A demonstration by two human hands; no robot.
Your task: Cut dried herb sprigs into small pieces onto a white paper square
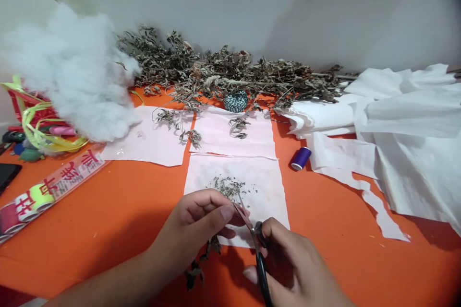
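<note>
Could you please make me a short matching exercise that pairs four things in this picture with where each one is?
Things
1. Black-handled metal scissors
2. Small grey-green dried leaf bits
3. Purple cylindrical thread spool
4. Black-and-white twine ball

Places
A. In front of the long, dried leafy stems
B. Held in the right hand
C. On the orange tabletop, left of the white sheets
D. Scattered on the nearest pale pink cloth

Pairs: 1-B, 2-D, 3-C, 4-A
</note>
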